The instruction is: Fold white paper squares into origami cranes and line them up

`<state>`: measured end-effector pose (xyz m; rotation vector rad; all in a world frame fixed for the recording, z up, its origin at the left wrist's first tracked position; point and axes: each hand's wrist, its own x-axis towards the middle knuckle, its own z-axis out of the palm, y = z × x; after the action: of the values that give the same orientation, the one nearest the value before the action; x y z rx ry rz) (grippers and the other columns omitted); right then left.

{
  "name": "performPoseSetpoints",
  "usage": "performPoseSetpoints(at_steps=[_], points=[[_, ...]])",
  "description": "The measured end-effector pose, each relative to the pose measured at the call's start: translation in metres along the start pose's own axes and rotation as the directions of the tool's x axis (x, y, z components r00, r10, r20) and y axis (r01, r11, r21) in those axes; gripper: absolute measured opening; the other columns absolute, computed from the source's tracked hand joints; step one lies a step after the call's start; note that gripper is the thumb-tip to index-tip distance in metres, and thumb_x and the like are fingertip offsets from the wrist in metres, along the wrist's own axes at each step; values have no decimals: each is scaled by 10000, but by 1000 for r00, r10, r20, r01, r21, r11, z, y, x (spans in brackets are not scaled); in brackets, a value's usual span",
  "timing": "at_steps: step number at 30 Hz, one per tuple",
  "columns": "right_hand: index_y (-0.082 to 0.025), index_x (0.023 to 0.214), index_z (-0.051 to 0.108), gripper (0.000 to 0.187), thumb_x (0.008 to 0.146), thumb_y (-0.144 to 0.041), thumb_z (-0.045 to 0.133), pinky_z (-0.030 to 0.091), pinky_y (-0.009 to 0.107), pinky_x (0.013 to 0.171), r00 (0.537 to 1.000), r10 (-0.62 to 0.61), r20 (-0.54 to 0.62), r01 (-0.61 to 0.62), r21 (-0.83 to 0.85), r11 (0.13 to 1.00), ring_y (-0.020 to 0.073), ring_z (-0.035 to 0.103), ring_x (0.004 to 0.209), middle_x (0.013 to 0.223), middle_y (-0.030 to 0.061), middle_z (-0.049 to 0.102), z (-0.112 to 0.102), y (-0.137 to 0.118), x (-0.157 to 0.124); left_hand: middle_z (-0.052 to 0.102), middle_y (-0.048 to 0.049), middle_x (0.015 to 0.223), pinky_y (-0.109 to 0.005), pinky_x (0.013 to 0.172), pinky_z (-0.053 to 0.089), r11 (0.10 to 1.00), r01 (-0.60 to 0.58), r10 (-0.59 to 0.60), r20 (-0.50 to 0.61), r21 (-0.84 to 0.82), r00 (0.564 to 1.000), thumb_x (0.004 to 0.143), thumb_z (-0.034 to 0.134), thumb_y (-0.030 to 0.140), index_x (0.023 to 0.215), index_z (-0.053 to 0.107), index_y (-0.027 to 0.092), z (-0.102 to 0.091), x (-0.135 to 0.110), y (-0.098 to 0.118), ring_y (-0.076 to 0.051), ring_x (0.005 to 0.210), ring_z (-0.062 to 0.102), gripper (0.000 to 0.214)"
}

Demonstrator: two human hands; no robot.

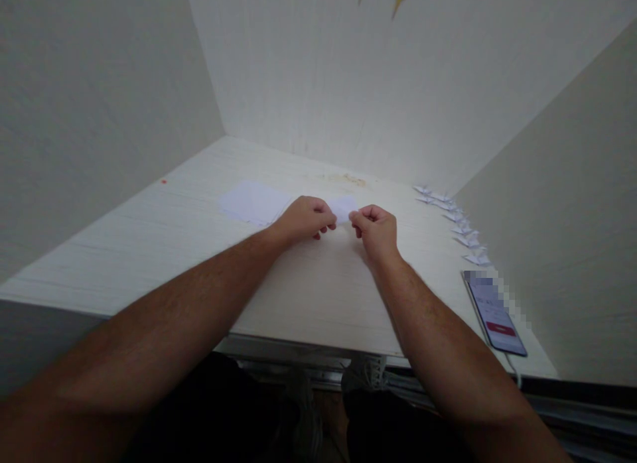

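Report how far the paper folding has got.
Done: a row of folded paper figures lies off to the right. In hand: left hand and right hand pinch one white paper piece. Left: loose sheets lie flat, unfolded, beside the left hand.

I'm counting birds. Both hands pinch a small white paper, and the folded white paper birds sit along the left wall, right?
Not quite. The head view shows the folded white paper birds along the right wall, not the left. The left hand and right hand do pinch the small white paper.
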<state>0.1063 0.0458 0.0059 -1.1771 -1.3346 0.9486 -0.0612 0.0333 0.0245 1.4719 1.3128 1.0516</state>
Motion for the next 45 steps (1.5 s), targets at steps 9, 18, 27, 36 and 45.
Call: performPoseSetpoints(at_steps=[9,18,27,36,45], points=[[-199,605,580,205,656,-338,722,284,249,466,998,6,67,-6,7,1000,84,398,454,518,-45,549,1,2,-1,560,-1,473,-245,459,296,993,-53,34,-166,-110,985,691,704,196,556,614,172,2,0,-1,-95,429,448,164],[-203,594,569,149,645,-283,683,276,254,464,975,55,215,-51,-22,998,90,387,444,482,-63,501,-1,4,-1,562,15,519,-239,507,330,983,-176,181,-150,42,972,689,708,289,601,669,162,-3,0,-3,-97,504,443,160],[-193,629,597,230,777,-357,662,357,259,585,968,-147,202,196,-253,947,106,463,581,579,-45,541,-1,-1,1,607,-1,547,-239,492,321,945,-101,94,37,311,995,687,726,456,621,697,174,-3,2,0,-107,507,470,291],[-199,653,567,242,821,-349,654,385,250,623,973,-178,149,210,-240,948,100,462,597,597,-62,514,-2,-4,2,597,-2,568,-248,476,295,960,58,-56,-15,274,998,646,730,417,636,648,200,0,-2,3,-119,494,463,232],[-207,648,530,273,832,-376,640,372,250,592,984,-176,38,180,-160,971,99,442,579,594,-64,476,-1,-4,4,598,-4,560,-248,467,283,980,37,-44,32,194,999,658,731,460,621,641,203,-1,0,0,-109,462,436,275]])
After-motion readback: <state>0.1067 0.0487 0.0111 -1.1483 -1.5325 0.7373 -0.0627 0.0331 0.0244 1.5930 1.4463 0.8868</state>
